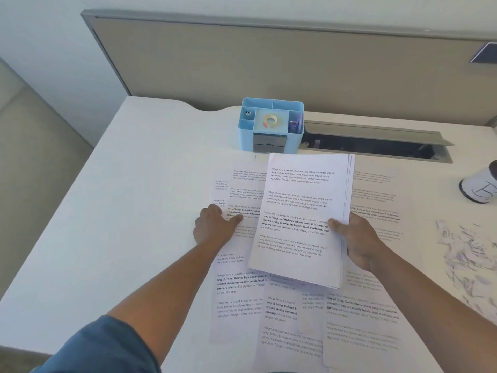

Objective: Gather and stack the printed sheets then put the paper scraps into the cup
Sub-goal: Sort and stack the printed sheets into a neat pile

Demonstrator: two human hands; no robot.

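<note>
My right hand grips a stack of printed sheets by its right edge, thumb on top, holding it above the desk. My left hand rests on a loose printed sheet lying to the left of the stack, its thumb pressing the page and its fingers at the sheet's left edge. Several more printed sheets lie spread over the white desk in front of and to the right of the stack. A pile of paper scraps sits at the right edge. The white cup stands at the far right, partly cut off.
A light blue desk organizer with tape inside stands at the back, just beyond the stack. An open cable tray slot runs along the back right. A beige partition borders the white desk.
</note>
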